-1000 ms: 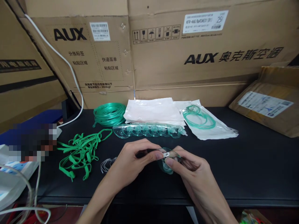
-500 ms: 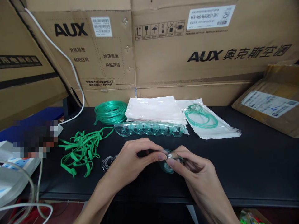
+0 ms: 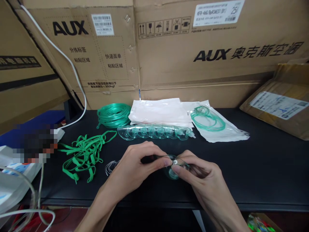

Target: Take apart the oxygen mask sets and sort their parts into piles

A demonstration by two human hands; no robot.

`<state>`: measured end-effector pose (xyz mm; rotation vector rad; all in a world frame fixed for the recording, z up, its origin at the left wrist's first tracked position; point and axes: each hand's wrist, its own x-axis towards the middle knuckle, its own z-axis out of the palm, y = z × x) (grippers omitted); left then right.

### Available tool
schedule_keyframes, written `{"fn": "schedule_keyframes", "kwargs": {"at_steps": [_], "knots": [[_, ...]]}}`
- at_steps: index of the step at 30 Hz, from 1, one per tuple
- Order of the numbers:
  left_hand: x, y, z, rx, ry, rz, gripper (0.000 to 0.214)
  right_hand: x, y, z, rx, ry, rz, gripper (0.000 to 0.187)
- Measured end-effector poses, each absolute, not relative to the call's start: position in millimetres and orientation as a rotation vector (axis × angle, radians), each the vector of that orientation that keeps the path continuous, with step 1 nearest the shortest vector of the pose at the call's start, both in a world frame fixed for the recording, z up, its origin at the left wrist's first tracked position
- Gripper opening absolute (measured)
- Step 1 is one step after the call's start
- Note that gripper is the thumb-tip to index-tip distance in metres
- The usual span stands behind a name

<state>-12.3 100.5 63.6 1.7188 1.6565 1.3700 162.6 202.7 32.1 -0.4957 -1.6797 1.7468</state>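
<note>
Pinching a clear mask (image 3: pixel 172 174) over the black surface (image 3: pixel 256 174)

In the head view, the left hand (image 3: pixel 142 162) and right hand (image 3: pixel 202 172) each have thumb and fingers together on the mask, near a small white clip (image 3: pixel 175 162). It sits between them. Just beyond, a row of masks (image 3: pixel 154 132) stands in front of white packets (image 3: pixel 156 110). To the left lie a green tube coil (image 3: pixel 113 115), tangled green straps (image 3: pixel 84 153) and thin wires (image 3: pixel 110 167), partly hidden behind the left hand. A big cardboard box (image 3: pixel 166 74) blocks the back.

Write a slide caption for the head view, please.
Left hand and right hand hold a clear mask and a white piece.
</note>
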Motion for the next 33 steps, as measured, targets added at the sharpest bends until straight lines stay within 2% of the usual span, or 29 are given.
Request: {"fn": "schedule_keyframes", "kwargs": {"at_steps": [7,13,20,33], "knots": [[-11.1,96.5,69.7,1.73,1.696,1.329,0.009,164.8,202.0,37.5,-0.48,-1.714,1.847,0.006],[-8.4,95.4,73.2,1.745,1.671,1.317,0.005,166.8,199.0,39.9,-0.443,-1.677,1.892,0.02],[-14.3,92.4,72.5,1.455,1.4,1.362,0.026,166.1,196.9,36.7,-0.388,-1.441,2.053,0.021],[-8.8,93.7,70.7,1.449,1.278,1.284,0.021,169.5,196.7,34.9,-0.34,-1.397,2.058,0.022]]}}
